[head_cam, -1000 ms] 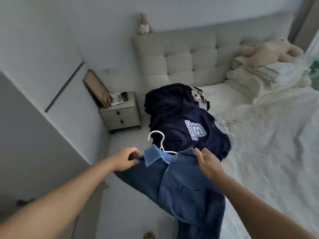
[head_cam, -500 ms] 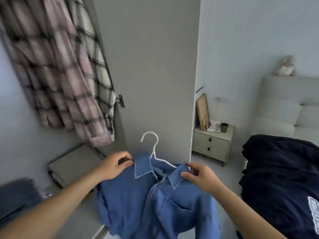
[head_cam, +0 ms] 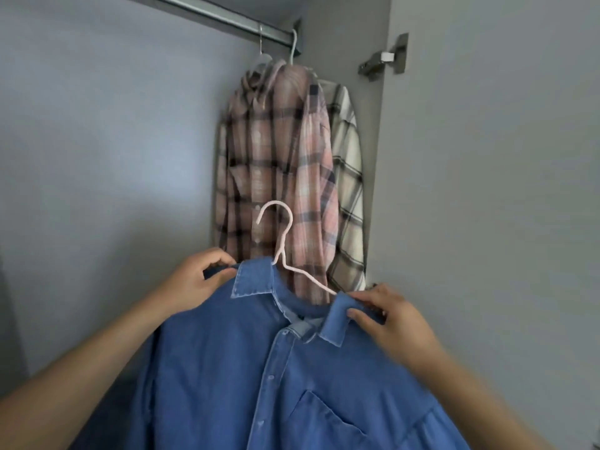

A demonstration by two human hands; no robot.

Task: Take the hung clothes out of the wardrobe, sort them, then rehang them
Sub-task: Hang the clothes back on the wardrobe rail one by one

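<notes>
A blue denim shirt (head_cam: 259, 368) hangs on a white hanger (head_cam: 282, 241) that I hold up in front of the open wardrobe. My left hand (head_cam: 194, 284) grips the shirt's left shoulder beside the collar. My right hand (head_cam: 386, 319) pinches the right collar and shoulder over the hanger's arm. The hanger's hook is free, well below the metal rail (head_cam: 227, 19). On that rail hang a pink plaid shirt (head_cam: 279, 177) and, behind it to the right, a cream checked shirt (head_cam: 347, 190).
The wardrobe's grey back wall (head_cam: 113, 141) fills the left. An open grey door (head_cam: 487, 190) with a metal hinge (head_cam: 383, 60) stands on the right. Most of the rail left of the two hung shirts is bare.
I have turned from the bed to face into the wardrobe. Both hands lifted the denim shirt on its hanger higher, toward the hung plaid shirts.
</notes>
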